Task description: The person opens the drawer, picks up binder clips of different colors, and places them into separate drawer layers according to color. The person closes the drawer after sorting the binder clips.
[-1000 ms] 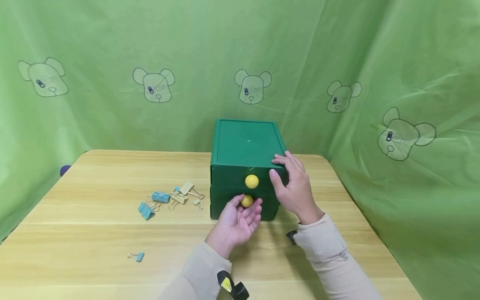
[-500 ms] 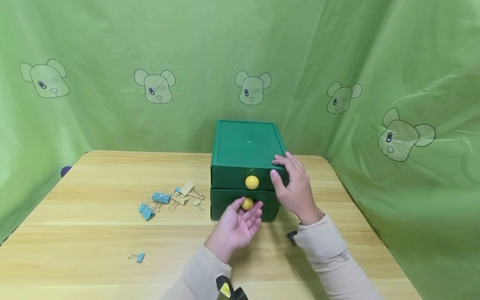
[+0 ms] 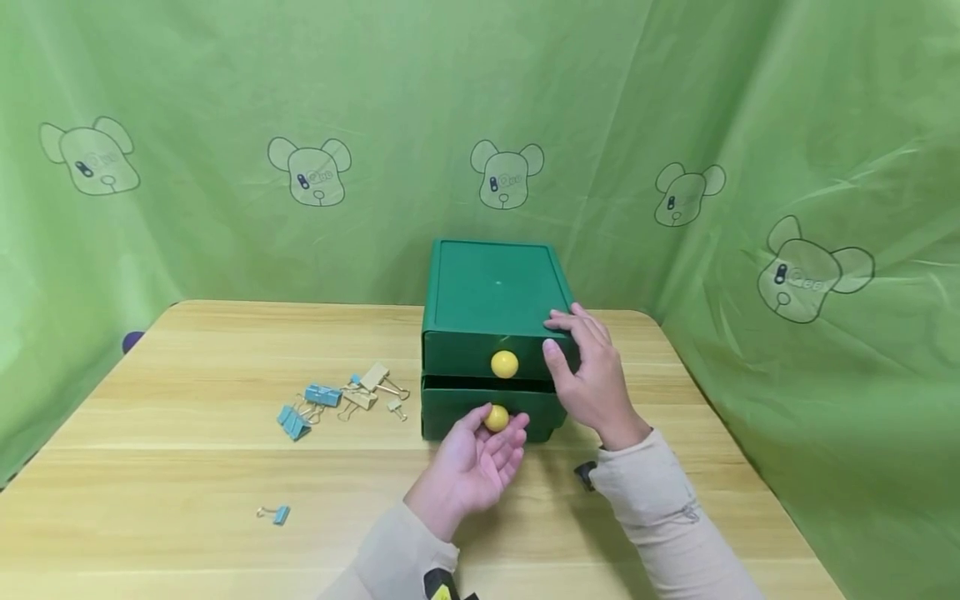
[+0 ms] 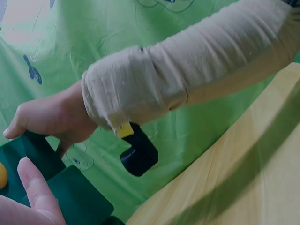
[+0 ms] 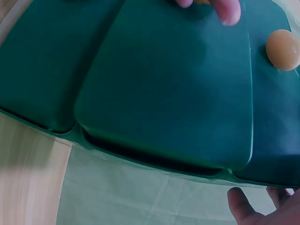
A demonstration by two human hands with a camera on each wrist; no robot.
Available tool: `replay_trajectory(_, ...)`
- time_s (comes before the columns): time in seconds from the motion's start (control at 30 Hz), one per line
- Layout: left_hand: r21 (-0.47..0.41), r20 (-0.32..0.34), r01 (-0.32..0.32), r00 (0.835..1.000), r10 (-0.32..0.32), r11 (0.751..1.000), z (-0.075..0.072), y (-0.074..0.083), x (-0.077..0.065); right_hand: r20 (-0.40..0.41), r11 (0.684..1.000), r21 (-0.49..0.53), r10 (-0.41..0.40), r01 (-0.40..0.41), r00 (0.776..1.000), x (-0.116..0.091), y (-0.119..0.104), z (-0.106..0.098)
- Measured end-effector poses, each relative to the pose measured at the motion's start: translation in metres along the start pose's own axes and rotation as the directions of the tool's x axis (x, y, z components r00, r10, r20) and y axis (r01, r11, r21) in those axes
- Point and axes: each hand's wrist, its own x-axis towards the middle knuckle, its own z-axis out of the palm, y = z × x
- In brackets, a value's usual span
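Observation:
A small green drawer cabinet (image 3: 491, 287) stands on the wooden table. Its middle drawer (image 3: 448, 410) juts a little way out, with a dark gap along the top edge. My left hand (image 3: 474, 471) comes from below, palm up, and pinches that drawer's round yellow knob (image 3: 496, 418) between thumb and fingers. At the cabinet's upper right front corner, my right hand (image 3: 594, 383) rests with its fingers over the top edge and the thumb toward the front. The top drawer (image 5: 274, 103), with its own yellow knob (image 5: 283, 49), is closed. The drawer's inside is hidden.
Left of the cabinet lies a loose group of blue binder clips (image 3: 322, 395) and cream binder clips (image 3: 374, 377). One small blue binder clip (image 3: 281, 515) lies apart, nearer the front. A green curtain (image 3: 405, 100) with printed bear heads surrounds the table (image 3: 187, 467).
The middle drawer has come out from flush to slightly open, as my left hand drew its knob toward me. My right hand has stayed at the cabinet's corner.

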Motion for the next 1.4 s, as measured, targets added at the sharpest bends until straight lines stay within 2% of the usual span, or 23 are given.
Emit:
replay_trajectory(0.67, 0.033, -0.091, -0.008, 0.996, 0.011, 0.999, 0.005, -0.017, -0.028, 0.04, 1.0, 0.026, -0.002, 0.001, 0.999, 0.001, -0.002, -0.007)
replay_trajectory(0.8, 0.047, -0.092, -0.018, 0.996, 0.022, 0.999, 0.004, -0.022, -0.032, 0.054, 0.999, 0.037, -0.005, 0.003, 0.999, 0.001, 0.0, -0.008)
replay_trajectory(1.1, 0.05, -0.089, 0.0, 0.996, 0.004, 0.999, 0.001, -0.027, -0.042, 0.086, 0.999, 0.044, 0.007, -0.011, 0.996, 0.001, -0.001, -0.012)
replay_trajectory(1.4, 0.056, -0.072, 0.004, 0.997, 0.0, 0.998, -0.002, -0.035, -0.052, 0.087, 0.998, 0.049, 0.024, -0.028, 0.996, 0.0, 0.001, -0.011)
